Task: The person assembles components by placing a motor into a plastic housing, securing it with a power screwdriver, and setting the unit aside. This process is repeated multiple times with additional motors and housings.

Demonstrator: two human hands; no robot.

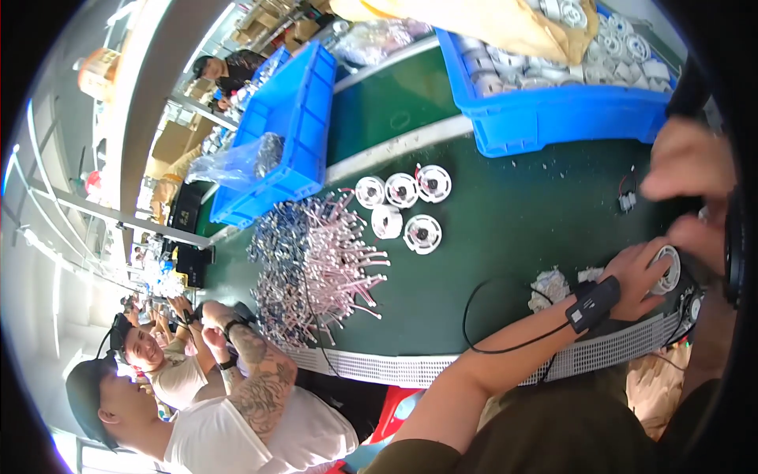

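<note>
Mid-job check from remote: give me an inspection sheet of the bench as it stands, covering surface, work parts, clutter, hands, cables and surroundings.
Surface: dark green bench top, perforated white strip along its near edge.
Job's things: white round part under the left hand; five similar white round parts grouped mid-bench.
Clutter: pile of pink and silver wired pieces; white scraps; small wired connector.
Hands: left hand, black wrist device, rests on the part; right hand raised above it, blurred, grip unclear.
Cables: black cable loops from the wrist device.
Surroundings: two blue bins, clear bag, other people at left.
</note>
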